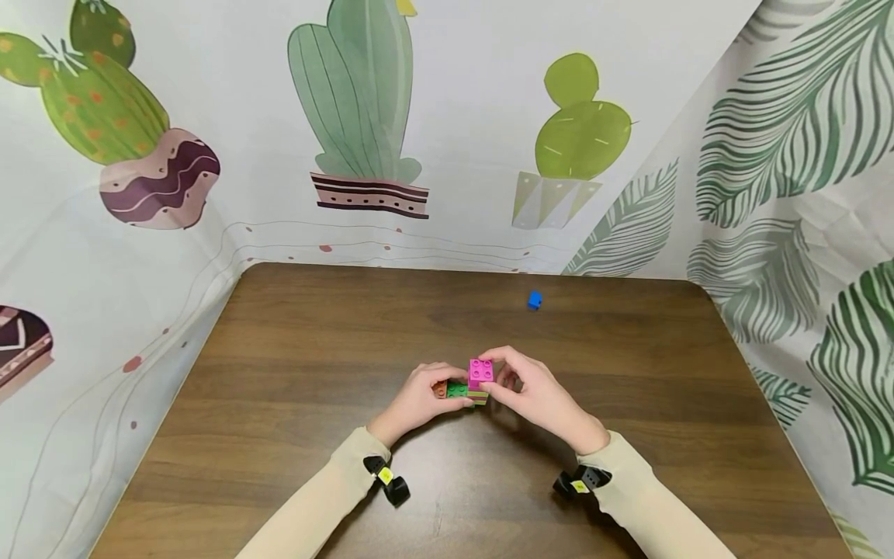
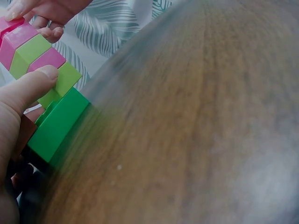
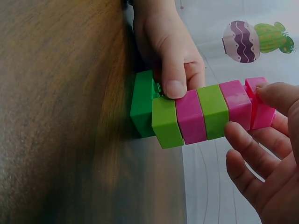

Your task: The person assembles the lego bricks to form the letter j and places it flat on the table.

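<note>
A tower of alternating lime and pink toy building bricks [image 3: 191,116] rises from one end of a long green brick [image 2: 63,121] standing on the table. My left hand [image 1: 422,390] grips this build low down, its thumb against a lime and a pink brick. An orange-brown brick [image 1: 439,390], partly hidden by that hand, sits at the green brick's left end. At the top, my right hand [image 1: 534,392] pinches a bright pink brick [image 3: 260,109] between thumb and fingers. A narrow, slightly slanted gap shows between it and the pink brick below.
One small blue brick [image 1: 534,300] lies near the back edge of the brown wooden table [image 1: 314,326]. Behind the table hangs a white cloth [image 1: 468,140] printed with cacti and leaves. Each sleeved wrist wears a black camera strap.
</note>
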{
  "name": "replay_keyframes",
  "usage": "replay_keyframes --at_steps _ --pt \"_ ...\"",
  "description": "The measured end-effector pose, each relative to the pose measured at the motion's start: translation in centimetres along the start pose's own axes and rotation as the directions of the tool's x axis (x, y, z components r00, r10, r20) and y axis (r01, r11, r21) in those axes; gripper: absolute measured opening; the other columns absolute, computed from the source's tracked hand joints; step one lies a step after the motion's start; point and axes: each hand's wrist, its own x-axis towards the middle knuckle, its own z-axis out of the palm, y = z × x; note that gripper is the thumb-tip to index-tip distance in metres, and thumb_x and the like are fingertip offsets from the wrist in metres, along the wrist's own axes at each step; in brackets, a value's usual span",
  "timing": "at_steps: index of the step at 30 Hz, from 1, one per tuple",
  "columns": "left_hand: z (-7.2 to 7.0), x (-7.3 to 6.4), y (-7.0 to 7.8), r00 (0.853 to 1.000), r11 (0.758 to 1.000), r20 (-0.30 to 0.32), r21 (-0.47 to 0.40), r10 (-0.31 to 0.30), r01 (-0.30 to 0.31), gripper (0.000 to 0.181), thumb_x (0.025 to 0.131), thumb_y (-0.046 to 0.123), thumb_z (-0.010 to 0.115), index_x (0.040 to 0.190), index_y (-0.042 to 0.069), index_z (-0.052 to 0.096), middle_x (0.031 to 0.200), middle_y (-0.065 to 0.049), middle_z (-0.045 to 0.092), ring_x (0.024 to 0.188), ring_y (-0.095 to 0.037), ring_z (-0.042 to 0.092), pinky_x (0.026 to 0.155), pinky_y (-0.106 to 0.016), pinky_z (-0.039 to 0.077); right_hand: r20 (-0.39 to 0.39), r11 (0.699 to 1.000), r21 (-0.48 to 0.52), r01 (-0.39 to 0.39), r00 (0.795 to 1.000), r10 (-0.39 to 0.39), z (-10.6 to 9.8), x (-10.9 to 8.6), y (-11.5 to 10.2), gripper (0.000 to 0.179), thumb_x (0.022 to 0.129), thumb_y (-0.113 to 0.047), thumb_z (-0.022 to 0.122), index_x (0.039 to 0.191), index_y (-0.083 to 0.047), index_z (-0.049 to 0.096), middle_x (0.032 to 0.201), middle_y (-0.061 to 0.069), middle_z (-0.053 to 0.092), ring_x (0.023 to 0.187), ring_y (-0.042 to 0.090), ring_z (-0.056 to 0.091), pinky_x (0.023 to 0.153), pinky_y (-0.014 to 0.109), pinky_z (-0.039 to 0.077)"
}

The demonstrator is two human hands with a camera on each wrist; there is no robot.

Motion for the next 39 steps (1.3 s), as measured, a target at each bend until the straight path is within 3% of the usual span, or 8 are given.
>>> replay_keyframes --at_steps 9,29,39 --pt "0.1 -0.05 0.11 0.999 0.999 -0.032 0.012 0.039 -0.039 0.035 0.081 0.024 0.092 0.112 0.017 0.078 0.102 0.005 0.077 0.092 -0.007 0.068 0.086 -0.037 0.043 -0.005 0.999 -0.033 0.023 1.0 -0.023 -0.02 -0.07 0.08 0.036 0.094 -0.01 0.079 0.126 -0.017 0.064 0.086 -0.008 0.064 0.072 0.007 0.058 0.064 0.033 0.054" --pt "0.02 0.06 0.11 0.999 0.999 -0.022 0.015 0.038 -0.037 0.036 0.081 0.025 0.092 0.113 0.017 0.078 0.104 0.006 0.077 0.096 -0.006 0.068 0.086 -0.037 0.044 -0.032 0.996 -0.08 0.029 0.999 -0.032 0.06 -0.22 -0.17 0.034 0.094 -0.014 0.079 0.125 -0.019 0.067 0.085 -0.006 0.066 0.071 0.005 0.058 0.063 0.025 0.051" --pt "0.13 0.1 0.03 0.999 1.0 -0.014 0.012 0.029 -0.029 0.035 0.081 0.026 0.092 0.112 0.017 0.078 0.103 0.006 0.076 0.093 -0.006 0.067 0.088 -0.039 0.045 -0.051 0.97 -0.231 0.075 0.995 -0.089 -0.02 -0.39 -0.37 0.038 0.091 -0.02 0.083 0.125 -0.02 0.068 0.087 -0.01 0.069 0.071 0.002 0.056 0.06 0.024 0.051"
